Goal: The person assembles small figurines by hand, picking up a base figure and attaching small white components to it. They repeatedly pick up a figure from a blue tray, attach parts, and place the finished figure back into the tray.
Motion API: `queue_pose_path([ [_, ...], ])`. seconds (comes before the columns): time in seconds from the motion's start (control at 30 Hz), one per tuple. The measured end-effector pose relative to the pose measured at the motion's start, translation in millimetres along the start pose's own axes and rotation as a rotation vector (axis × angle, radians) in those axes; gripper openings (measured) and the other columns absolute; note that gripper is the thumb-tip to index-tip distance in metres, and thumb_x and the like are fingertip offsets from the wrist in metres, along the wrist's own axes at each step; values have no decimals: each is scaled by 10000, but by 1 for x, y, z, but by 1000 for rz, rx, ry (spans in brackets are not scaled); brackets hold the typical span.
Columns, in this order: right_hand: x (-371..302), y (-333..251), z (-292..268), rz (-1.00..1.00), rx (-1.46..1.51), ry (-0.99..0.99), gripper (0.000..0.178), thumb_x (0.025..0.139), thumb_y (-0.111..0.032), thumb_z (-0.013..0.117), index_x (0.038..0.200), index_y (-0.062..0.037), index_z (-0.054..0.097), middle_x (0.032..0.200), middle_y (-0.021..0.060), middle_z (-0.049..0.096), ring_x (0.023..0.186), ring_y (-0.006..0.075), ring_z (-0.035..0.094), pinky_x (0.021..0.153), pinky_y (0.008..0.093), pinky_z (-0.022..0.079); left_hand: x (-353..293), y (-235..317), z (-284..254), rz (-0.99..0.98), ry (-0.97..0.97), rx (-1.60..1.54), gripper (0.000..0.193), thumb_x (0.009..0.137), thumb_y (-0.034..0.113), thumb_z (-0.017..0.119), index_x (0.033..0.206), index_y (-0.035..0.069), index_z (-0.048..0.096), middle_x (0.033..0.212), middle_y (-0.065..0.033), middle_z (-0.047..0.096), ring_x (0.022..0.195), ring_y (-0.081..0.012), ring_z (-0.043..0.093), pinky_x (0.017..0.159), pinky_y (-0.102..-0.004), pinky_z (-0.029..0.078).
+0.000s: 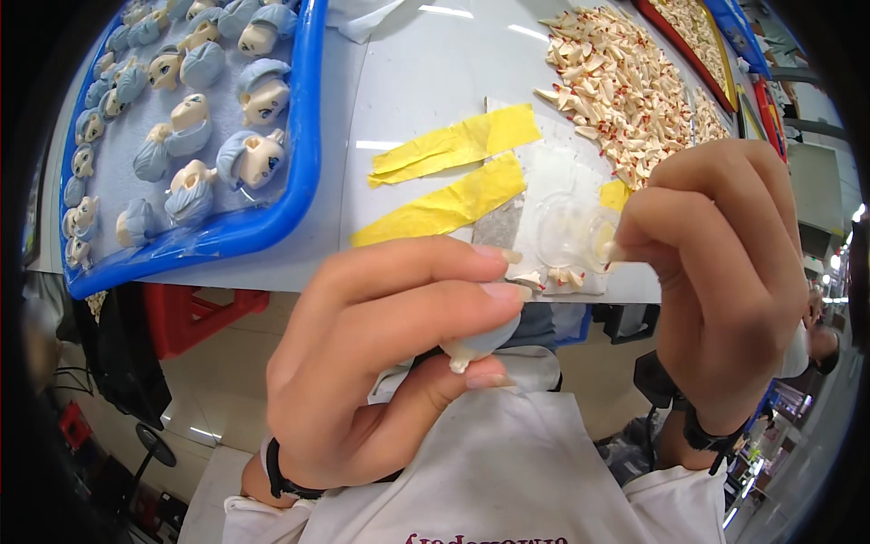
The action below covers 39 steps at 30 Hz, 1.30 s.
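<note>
My left hand is closed around a small doll head, its pale blue hair and a cream-coloured stub showing between fingers and thumb. The head hangs just off the near table edge, its face hidden by my fingers. My right hand is pinched shut beside a see-through round dish. Whatever sits in that pinch is too small or too hidden to make out. By the dish's near side lie a few small cream pieces with red tips.
A blue-rimmed tray of blue-haired doll heads stands at the left. Two yellow tape strips cross the white table. A heap of cream, red-tipped pieces covers the far right, near a red tray. A red stool stands below the table.
</note>
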State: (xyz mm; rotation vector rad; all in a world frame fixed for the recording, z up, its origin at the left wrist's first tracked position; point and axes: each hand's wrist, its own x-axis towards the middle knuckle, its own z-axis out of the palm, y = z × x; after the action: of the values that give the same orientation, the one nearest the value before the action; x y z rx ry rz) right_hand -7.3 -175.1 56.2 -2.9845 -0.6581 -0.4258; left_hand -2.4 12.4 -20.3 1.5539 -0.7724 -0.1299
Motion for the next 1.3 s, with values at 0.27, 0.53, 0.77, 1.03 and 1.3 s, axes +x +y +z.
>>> queue_pose_path([
  [0.27, -4, -1, 3, 81, 32, 89, 99, 626, 10, 607, 686, -15, 532, 705, 86, 510, 654, 220, 493, 561, 290, 383, 0, 1, 9, -111, 36, -233, 417, 703, 88, 705, 1031, -40, 482, 1048, -209, 483, 794, -225, 599, 652, -281, 515],
  [0.53, -40, -17, 0, 236, 676, 143, 175, 668, 11, 623, 777, -74, 515, 720, 53, 419, 623, 134, 401, 545, 217, 333, 2, 8, 22, -206, 158, -428, 486, 658, 177, 757, 994, -46, 487, 976, -188, 520, 806, -208, 573, 681, -285, 494],
  [0.77, -42, -26, 7, 238, 556, 234, 190, 618, 15, 631, 751, -79, 532, 671, 61, 444, 577, 149, 397, 519, 245, 319, -1, 9, 27, -112, 150, -330, 481, 639, 200, 779, 952, -39, 503, 949, -183, 536, 811, -171, 549, 737, -251, 444],
  [1.03, -49, -32, 22, 212, 478, 407, 200, 574, 52, 594, 723, -75, 550, 641, 56, 454, 540, 145, 390, 485, 254, 292, -7, 11, 25, 38, 121, -41, 444, 653, 154, 766, 957, -56, 522, 904, -185, 526, 701, -152, 558, 642, -224, 469],
  [1.3, -33, 0, -6, 132, 538, 118, 242, 565, 82, 576, 781, -26, 563, 701, 79, 503, 622, 174, 480, 563, 244, 362, 1, 6, 21, -11, 150, -115, 504, 656, 199, 758, 1013, -23, 480, 963, -161, 499, 738, -179, 585, 598, -230, 486],
])
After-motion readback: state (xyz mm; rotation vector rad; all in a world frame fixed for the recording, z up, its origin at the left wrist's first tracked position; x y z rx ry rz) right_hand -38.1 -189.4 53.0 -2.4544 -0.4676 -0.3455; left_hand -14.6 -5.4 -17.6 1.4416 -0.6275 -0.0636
